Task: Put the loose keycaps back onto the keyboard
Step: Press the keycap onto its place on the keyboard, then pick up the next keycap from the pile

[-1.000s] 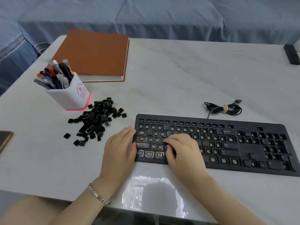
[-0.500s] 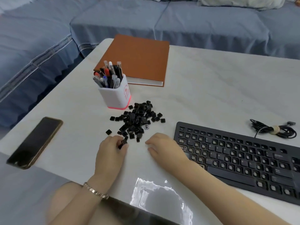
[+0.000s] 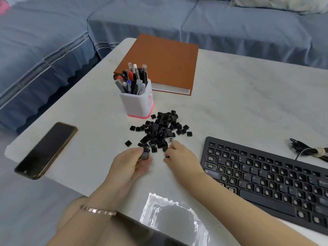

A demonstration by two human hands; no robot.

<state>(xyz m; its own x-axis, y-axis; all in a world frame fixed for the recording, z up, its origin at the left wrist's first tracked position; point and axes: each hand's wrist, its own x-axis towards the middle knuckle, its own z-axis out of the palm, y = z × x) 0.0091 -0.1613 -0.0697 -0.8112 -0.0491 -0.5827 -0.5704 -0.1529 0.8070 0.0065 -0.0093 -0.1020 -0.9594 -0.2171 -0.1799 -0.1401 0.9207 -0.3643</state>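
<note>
Left grip pinches one dark keycap between thumb and fingertips, holding it just above the table at the near left edge of the heap. Right grip lies just beside it, fingers curled down onto the near edge of the same heap. A small dark bit shows under its fingertips, but I cannot tell whether it is pinched or only touched.

Just beyond both of them, the pile of loose keycaps is spread on the table, all black save one pale-faced cap by the right fingertips. A lone cap sits slightly apart on the pile's left.

To the right of the pile, the black keyboard lies at a slant, running out of view at the right edge. Many of its positions show bare sockets, while the space bar and some keys are in place.

A coiled cable lies behind the keyboard's far side. A white pen holder with a pink base stands right behind the pile, stuffed with pens. A brown notebook lies flat behind the holder.

A dark phone rests near the table's left edge, well apart from the pile. A metal bracelet circles the left wrist. A blue sofa fills the background.
</note>
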